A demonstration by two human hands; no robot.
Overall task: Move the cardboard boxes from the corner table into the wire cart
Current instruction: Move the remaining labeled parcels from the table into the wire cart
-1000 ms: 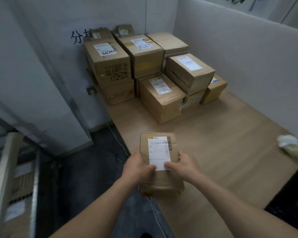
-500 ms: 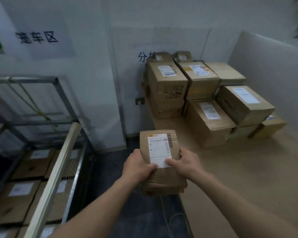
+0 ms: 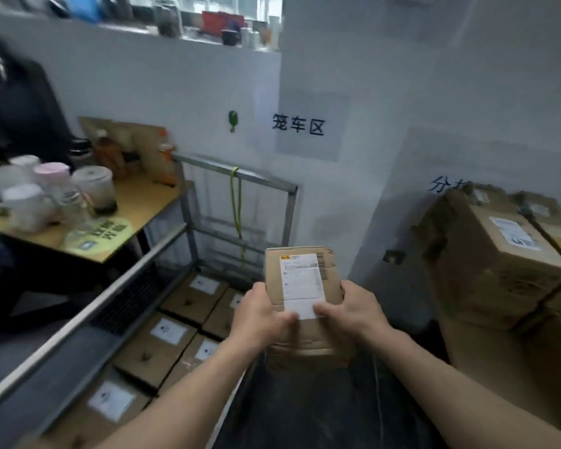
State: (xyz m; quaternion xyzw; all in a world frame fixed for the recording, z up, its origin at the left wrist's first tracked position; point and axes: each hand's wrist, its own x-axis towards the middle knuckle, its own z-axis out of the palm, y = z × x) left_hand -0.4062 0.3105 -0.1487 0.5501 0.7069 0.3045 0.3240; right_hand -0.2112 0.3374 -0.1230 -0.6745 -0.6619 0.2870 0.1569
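**Small box in both hands, cart down to the lower left**

A small cardboard box [image 3: 305, 299] sits at centre frame, clamped between the left hand [image 3: 259, 314] and the right hand [image 3: 353, 307]. Each hand presses a side, with both thumbs lying over the lower edge of its white shipping label. The box's long axis runs away from the person, label end uppermost in the picture.

The wire cart [image 3: 188, 222] lies to the lower left of the held box, its open top and grey rail slanting from upper centre to the bottom left corner. Boxes in the cart [image 3: 166, 338] already form a flat layer there. The left hand is the nearer one to the cart, so the coming move is probably a swing left and down, over the rail.

The remaining stacked boxes [image 3: 489, 254] on the corner table stand at the right edge of the frame.

Against half a second ago, the view has swung left: the stack has slid from centre to the far right, and a side desk [image 3: 143, 205] crowded with cups has appeared at upper left. The two-handed grip looks unchanged.
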